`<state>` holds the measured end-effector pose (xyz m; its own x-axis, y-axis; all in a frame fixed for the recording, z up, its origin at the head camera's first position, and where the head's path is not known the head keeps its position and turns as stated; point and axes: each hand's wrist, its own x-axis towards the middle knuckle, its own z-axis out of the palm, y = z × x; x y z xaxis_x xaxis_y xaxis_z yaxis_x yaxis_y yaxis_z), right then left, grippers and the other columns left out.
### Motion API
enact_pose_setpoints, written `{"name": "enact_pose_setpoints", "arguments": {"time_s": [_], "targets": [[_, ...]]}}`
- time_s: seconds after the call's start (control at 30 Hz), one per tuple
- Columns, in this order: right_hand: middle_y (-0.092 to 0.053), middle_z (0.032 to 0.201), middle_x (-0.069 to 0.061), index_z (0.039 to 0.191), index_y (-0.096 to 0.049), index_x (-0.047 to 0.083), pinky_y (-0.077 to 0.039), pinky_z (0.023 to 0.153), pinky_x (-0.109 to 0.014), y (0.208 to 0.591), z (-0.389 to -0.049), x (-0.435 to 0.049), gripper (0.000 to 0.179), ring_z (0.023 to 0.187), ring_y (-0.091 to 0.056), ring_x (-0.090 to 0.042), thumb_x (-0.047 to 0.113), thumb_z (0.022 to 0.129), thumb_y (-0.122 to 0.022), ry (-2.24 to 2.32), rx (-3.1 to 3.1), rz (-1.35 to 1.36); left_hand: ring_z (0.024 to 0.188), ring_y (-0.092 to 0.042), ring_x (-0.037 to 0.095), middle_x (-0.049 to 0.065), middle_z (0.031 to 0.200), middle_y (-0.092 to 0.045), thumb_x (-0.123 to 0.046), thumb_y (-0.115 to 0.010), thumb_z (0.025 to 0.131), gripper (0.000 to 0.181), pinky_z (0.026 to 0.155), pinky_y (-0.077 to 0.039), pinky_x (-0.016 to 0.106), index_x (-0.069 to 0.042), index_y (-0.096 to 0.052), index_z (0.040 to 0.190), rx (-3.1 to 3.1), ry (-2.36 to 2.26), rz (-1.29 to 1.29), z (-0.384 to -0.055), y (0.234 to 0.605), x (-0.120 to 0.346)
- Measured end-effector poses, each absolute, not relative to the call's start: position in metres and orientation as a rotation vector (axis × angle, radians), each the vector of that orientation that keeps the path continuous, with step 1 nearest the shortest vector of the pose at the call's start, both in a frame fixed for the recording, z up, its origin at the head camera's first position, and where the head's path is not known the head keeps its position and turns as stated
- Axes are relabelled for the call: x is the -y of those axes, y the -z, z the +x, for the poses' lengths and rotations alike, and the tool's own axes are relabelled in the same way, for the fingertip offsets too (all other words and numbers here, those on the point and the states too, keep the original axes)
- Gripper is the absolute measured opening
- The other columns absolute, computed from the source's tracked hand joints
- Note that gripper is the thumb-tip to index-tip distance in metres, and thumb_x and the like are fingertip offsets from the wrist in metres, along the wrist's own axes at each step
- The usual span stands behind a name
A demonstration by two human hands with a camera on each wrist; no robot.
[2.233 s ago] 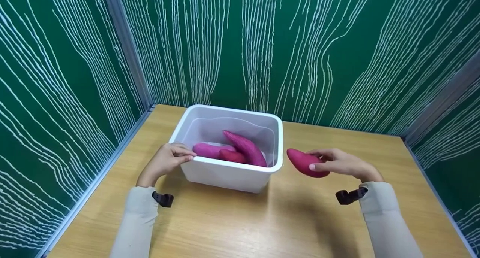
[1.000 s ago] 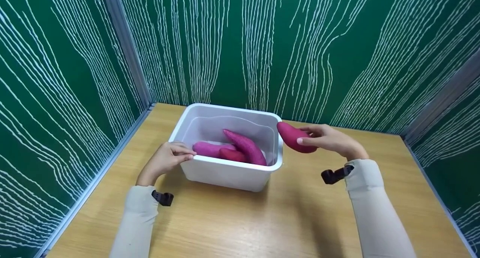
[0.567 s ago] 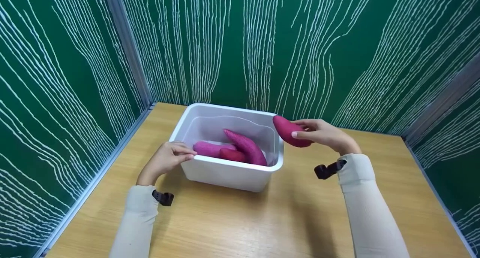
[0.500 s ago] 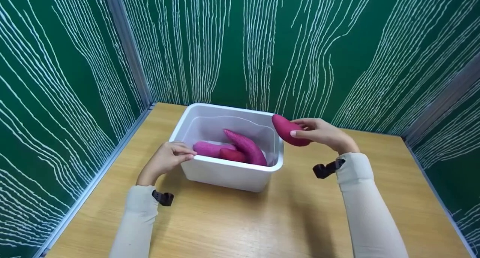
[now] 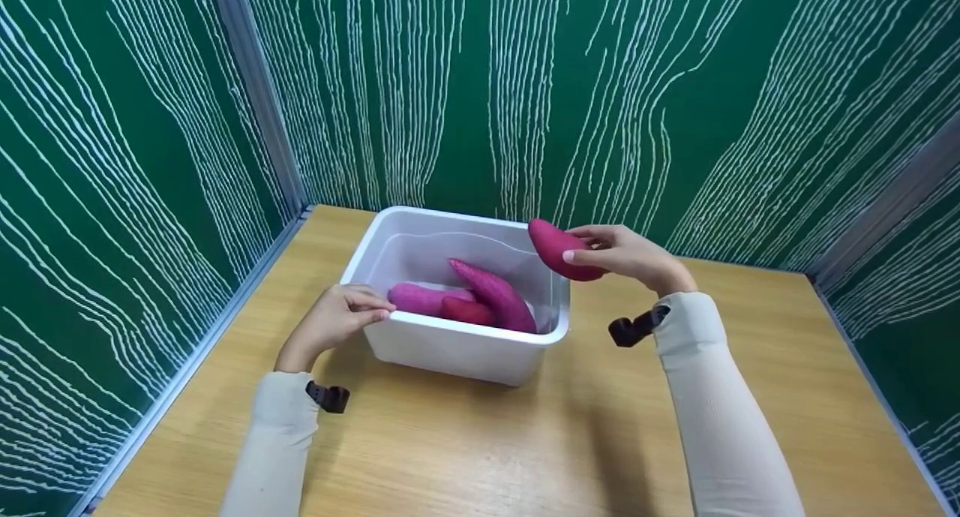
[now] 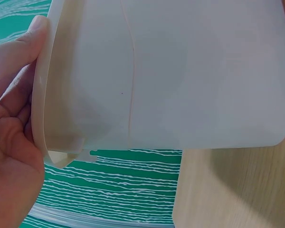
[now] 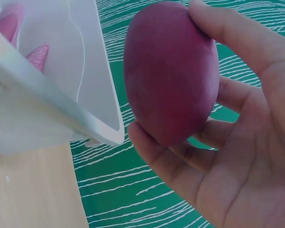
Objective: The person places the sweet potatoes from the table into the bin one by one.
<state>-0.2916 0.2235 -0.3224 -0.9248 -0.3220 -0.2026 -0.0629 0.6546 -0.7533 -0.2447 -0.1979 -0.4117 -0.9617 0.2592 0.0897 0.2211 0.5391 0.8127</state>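
My right hand (image 5: 622, 256) grips a smooth crimson-pink, mango-shaped object (image 7: 171, 71) between thumb and fingers. In the head view its tapered tip overlaps the far right corner of a white plastic tub (image 5: 457, 352), above the rim. With thumb and fingers, my left hand (image 5: 334, 320) pinches the tub's near left rim, seen close up in the left wrist view. Inside the tub lie a pink rounded long piece (image 5: 420, 299), a smaller red piece (image 5: 466, 311) and a curved magenta piece (image 5: 499, 299) with a pointed end. The red piece is partly covered.
The tub stands on a wooden table (image 5: 465, 449). Green walls (image 5: 480, 127) with white wavy lines rise behind and on both sides, with grey posts (image 5: 259, 89) at the corners. Small black cameras (image 5: 330, 398) sit on both wrists.
My right hand has lifted the crimson-pink object and carried it left, from beside the tub to over its far right rim. The left hand stays on the near rim.
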Motion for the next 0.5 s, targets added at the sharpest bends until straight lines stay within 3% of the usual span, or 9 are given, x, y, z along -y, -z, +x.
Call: {"name": "enact_pose_setpoints", "arguments": {"time_s": [0.5], "targets": [[-0.056,0.129,-0.01,0.139,-0.05,0.019,-0.045,0.099,-0.046,0.323,-0.306,-0.203,0.073,0.117,-0.051,-0.028,0.055,0.079,-0.072,1.188,-2.566,-0.334,0.109,-0.059,0.027,0.011,0.11,-0.069,-0.016,-0.072,0.085,0.018,0.094,-0.052,0.041,-0.009,-0.077,0.102,-2.692,-1.45,0.448,-0.242,0.409,0.197]]}}
